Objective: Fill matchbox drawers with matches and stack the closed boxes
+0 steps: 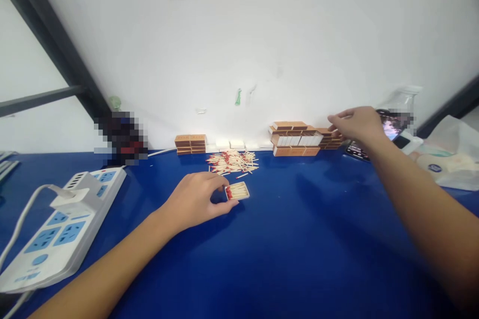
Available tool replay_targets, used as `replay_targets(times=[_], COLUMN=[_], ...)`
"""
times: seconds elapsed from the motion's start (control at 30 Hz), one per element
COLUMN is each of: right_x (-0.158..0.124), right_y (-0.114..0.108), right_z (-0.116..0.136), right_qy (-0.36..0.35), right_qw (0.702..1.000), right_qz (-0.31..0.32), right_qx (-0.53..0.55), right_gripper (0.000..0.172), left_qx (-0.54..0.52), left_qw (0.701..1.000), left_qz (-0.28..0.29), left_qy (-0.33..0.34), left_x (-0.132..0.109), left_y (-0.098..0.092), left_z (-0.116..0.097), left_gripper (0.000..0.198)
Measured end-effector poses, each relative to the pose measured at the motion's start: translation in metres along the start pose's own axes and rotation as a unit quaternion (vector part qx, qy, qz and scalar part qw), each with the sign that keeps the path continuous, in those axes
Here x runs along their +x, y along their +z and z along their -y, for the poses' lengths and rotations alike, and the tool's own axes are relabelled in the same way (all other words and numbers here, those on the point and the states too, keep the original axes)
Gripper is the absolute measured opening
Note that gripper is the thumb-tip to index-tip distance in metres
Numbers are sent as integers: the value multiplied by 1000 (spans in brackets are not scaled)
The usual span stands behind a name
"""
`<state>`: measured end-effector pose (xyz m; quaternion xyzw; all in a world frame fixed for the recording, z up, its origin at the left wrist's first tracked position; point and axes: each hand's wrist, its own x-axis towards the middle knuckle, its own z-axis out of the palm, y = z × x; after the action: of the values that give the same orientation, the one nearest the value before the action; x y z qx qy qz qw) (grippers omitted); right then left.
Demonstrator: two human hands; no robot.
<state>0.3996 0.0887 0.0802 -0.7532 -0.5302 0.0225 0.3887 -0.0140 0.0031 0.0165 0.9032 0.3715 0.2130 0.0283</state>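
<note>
Left hand (pixel 198 197) has its fingers pinched round a match-filled tray (pixel 238 191), in front of the loose matches (pixel 232 162). Filling looks about done, imo. Right hand (pixel 354 122) is half-curled by the matchboxes (pixel 326 142) (can't tell if it's gripping one); next probably calls for a gentle pinch.

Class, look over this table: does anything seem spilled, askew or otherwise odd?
The loose matches stand out: they lie in a jumbled heap on the blue table, heads pointing different ways. By contrast, the small tray in the left hand holds matches with their red heads together.
</note>
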Motion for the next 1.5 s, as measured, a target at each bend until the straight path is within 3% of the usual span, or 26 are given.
replay_targets(times=[0.17,0.4,0.57,0.77,0.9,0.93,0.97,1.07,1.17,1.27,1.5], right_x=[4,7,4,1,-30,-46,-63,-120,-161,-174,-162], right_y=[1,12,17,4,-8,-5,1,29,58,71,70], right_z=[-20,-27,-29,-18,14,23,32,55,64,63,52], right_qy=[115,140,160,141,18,0,6,2,-37,-42,-52], right_qw=[992,986,984,987,979,971,966,938,898,880,844], right_qz=[46,77,71,-18,-129,-127,-88,172,322,356,400], right_qx=[7,-36,-7,77,156,201,243,302,297,313,354], right_gripper=[16,27,32,19,13,14,16,33,42,42,42], left_qx=[13,12,34,48,52,52,50,44,52,54,14], left_qw=[1000,1000,999,997,994,993,993,992,990,990,993], left_qz=[23,15,-9,-56,-91,-97,-103,-119,-130,-131,-116], left_qy=[10,2,-11,-19,-30,-31,-31,-22,-9,-6,-10], left_x=[-1,-1,0,-2,-1,-1,-1,-1,-2,-2,0], left_y=[6,8,7,8,8,8,8,8,8,9,13], left_z=[-1,1,1,5,8,8,8,6,5,5,10], left_gripper=[32,31,34,37,37,37,37,38,38,37,39])
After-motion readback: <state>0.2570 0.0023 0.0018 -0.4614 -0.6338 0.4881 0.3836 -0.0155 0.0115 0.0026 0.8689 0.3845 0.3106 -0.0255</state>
